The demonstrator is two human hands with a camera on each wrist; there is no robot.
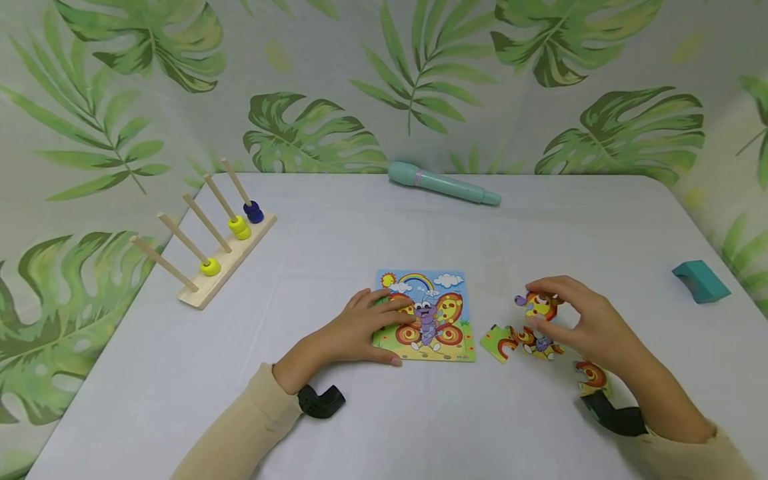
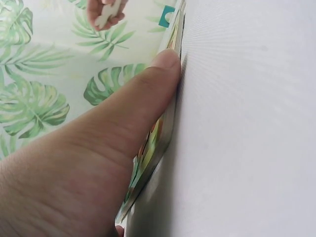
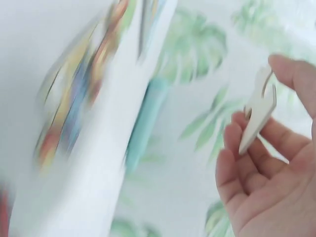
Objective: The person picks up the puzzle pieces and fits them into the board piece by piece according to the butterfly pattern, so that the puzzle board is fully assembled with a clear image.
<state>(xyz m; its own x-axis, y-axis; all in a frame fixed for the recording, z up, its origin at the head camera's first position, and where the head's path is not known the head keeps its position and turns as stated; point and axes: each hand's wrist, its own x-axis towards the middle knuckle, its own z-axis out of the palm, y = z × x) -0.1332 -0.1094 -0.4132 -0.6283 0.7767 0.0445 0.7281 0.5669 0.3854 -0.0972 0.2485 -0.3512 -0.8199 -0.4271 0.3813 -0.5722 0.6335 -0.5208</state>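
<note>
A square butterfly puzzle board (image 1: 457,281) lies mid-table. My left hand (image 1: 361,327) rests on its left side, fingers spread over the picture and the thumb at the lower edge. In the left wrist view, the left hand (image 2: 94,133) has its thumb along the board's edge (image 2: 165,131). To the right, my right hand (image 1: 585,317) pinches a yellow and red puzzle piece (image 1: 543,305) between thumb and fingers, above the table. The right wrist view shows this puzzle piece's pale back (image 3: 259,118). Below the hand lie a green-edged piece (image 1: 499,343) and a butterfly-body piece (image 1: 542,345).
Another piece (image 1: 595,378) lies by the right wrist, partly covered by a black wrist mount (image 1: 618,417). A wooden peg stand (image 1: 231,265) with yellow and blue beads is at left. A teal toy microphone (image 1: 447,185) lies at the back, a teal arch block (image 1: 703,281) at right.
</note>
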